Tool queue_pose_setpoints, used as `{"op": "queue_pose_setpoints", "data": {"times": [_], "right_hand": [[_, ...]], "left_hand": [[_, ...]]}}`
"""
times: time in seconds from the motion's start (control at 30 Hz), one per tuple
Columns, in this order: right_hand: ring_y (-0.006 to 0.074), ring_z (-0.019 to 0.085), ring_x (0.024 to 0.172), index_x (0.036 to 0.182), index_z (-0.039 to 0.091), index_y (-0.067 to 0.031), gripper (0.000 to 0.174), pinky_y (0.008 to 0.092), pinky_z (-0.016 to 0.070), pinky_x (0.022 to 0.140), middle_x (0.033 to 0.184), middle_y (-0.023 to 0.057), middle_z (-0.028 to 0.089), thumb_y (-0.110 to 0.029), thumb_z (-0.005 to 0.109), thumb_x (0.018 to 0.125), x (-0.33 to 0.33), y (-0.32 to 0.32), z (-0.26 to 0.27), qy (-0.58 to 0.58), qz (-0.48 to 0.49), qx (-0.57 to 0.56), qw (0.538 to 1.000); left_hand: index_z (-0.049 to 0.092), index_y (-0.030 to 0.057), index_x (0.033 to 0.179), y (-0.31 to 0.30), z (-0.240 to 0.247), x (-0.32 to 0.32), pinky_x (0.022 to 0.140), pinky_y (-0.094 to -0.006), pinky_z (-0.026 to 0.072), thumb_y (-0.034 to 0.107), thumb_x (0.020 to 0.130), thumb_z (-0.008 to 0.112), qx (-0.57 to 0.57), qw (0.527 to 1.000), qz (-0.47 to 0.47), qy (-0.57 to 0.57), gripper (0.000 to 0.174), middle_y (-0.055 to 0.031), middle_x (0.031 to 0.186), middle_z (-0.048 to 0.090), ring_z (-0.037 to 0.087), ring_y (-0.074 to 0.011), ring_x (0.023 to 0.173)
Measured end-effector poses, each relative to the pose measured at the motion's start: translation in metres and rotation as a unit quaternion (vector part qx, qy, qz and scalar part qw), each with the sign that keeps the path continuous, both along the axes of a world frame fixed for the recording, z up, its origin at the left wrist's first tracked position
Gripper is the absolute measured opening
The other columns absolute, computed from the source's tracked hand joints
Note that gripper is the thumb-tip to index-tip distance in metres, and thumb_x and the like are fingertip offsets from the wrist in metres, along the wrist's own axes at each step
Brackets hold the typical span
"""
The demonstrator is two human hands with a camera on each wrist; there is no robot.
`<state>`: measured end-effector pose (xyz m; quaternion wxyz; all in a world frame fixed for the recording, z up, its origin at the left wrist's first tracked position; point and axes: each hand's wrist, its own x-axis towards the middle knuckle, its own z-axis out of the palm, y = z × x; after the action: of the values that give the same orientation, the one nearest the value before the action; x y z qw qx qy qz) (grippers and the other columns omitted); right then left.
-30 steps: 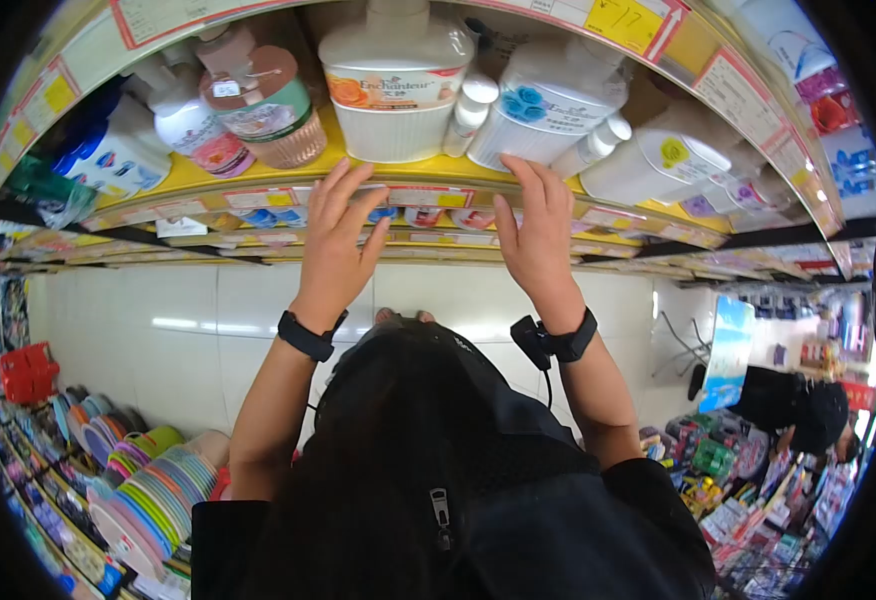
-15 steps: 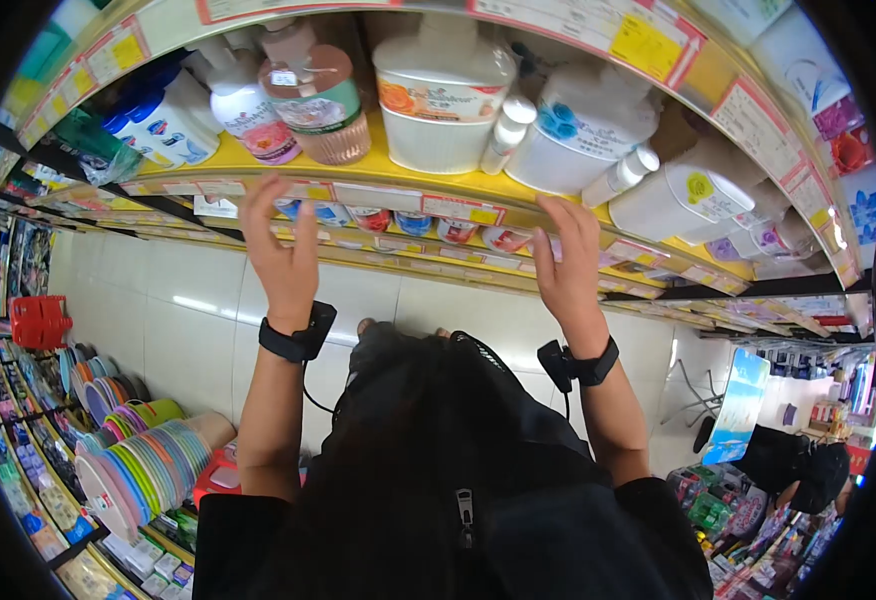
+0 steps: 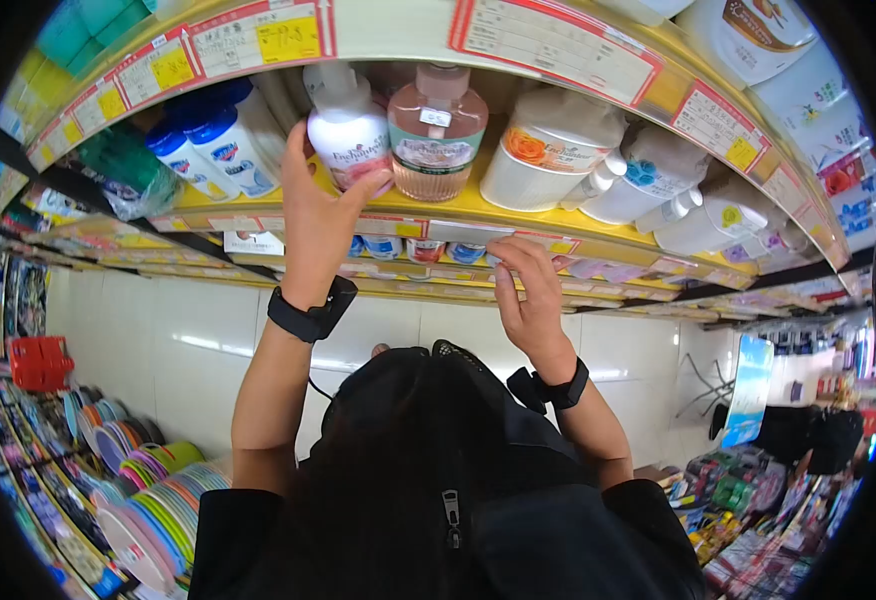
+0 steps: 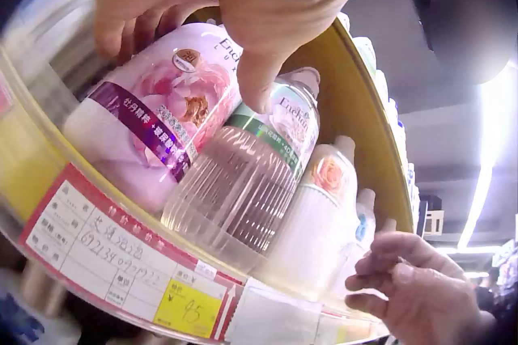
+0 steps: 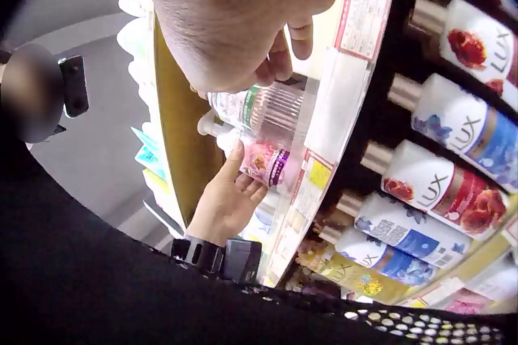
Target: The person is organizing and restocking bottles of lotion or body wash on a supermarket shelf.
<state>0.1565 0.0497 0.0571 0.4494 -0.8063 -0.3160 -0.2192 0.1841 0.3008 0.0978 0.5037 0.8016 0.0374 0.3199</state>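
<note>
One gripped bottle (image 3: 350, 135), yellow shelf (image 3: 458, 207), pale tiled floor (image 3: 208, 308)

Bright indoor light is filling the store, darkness rimming the corners.
In the head view, the lens is bending the price rail (image 3: 393, 38) into an arc, the floor (image 3: 108, 320) is throwing back white streaks, and the black clothing (image 3: 378, 480) is swallowing detail; in the left wrist view, a ceiling light (image 4: 486, 167) is burning white, a round patch nearby is blurring, and print on the pink-flowered bottle (image 4: 178, 110) is showing crisply; in the right wrist view, gaps around the LUX bottles (image 5: 437, 190) are sinking into shadow.
</note>
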Motion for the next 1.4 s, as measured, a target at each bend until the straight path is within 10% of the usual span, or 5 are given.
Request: {"op": "queue_pose_setpoints", "data": {"times": [0.77, 1.13, 1.4], "right_hand": [[0.0299, 0.063, 0.093, 0.112, 0.061, -0.0013, 0.024, 0.0345, 0.0493, 0.082, 0.099, 0.0152, 0.063, 0.003, 0.056, 0.088, -0.068, 0.060, -0.011, 0.139, -0.144, 0.011, 0.980], [0.0253, 0.064, 0.096, 0.115, 0.060, -0.0009, 0.025, 0.0325, 0.0490, 0.085, 0.102, 0.0134, 0.064, 0.001, 0.056, 0.090, -0.052, 0.076, -0.024, 0.174, -0.100, 0.021, 0.980], [0.0272, 0.059, 0.112, 0.131, 0.048, 0.0013, 0.043, 0.0359, 0.0457, 0.094, 0.122, 0.0178, 0.058, -0.003, 0.059, 0.090, -0.019, 0.073, 0.001, 0.076, -0.150, 0.056, 0.984]], "left_hand": [[0.047, -0.0032, 0.115, 0.068, -0.006, 0.017, 0.088, -0.0384, 0.0460, 0.023, 0.077, 0.080, 0.017, 0.988, -0.151, -0.001, 0.057, -0.0215, 0.108, 0.060, 0.059, -0.0337, 0.099], [0.024, -0.0044, 0.148, 0.073, -0.031, -0.022, 0.107, -0.0376, 0.0367, 0.019, 0.084, 0.075, 0.063, 0.987, -0.143, -0.038, 0.086, -0.0265, 0.143, 0.041, 0.044, -0.0332, 0.131], [0.051, 0.0010, 0.134, 0.113, -0.082, -0.108, 0.108, -0.0406, 0.0361, 0.010, 0.086, 0.067, 0.165, 0.958, -0.217, 0.084, 0.051, -0.0197, 0.140, 0.049, 0.045, -0.0354, 0.132]]}}
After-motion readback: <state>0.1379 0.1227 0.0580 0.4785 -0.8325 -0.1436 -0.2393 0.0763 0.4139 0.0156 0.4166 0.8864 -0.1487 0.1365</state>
